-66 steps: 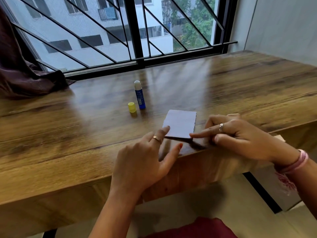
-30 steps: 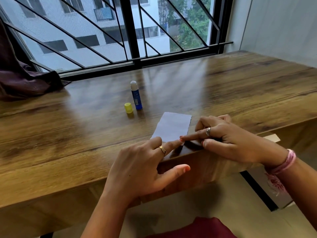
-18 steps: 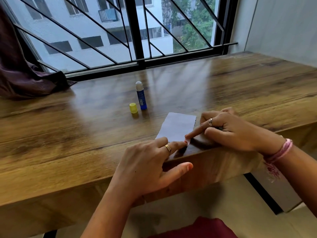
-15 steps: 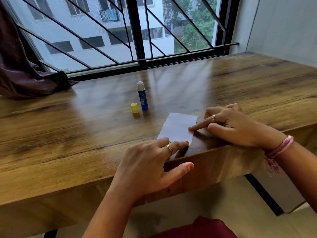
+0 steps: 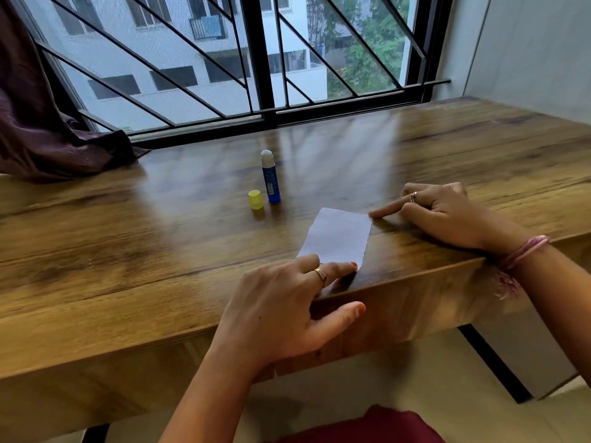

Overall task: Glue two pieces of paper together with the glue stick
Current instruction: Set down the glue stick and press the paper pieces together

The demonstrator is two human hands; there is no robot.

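I log the right hand [image 5: 447, 215] shifted from the paper's near edge to its far right corner, forefinger extended. Left hand [image 5: 287, 302], fingers spread, pins the near edge of the pale rectangular paper [image 5: 335, 238]. Glue stick [image 5: 270, 177] upright, uncapped, beside its yellow cap [image 5: 255, 199].

Single head view, forward and down, close over the wooden table [image 5: 160, 251] toward the window [image 5: 224, 59]

A: How much of the paper [image 5: 335, 238] shows?
B: Its near edge is under the left hand's [image 5: 281, 310] fingers [image 5: 335, 268]. Whether it is one sheet or two stacked, I can't tell.
A: The glue stick [image 5: 270, 177] beyond the paper?
B: Label print too small to read.
A: The surface [image 5: 128, 244]?
B: Cut off left and right. The right hand [image 5: 447, 215] is blurred.
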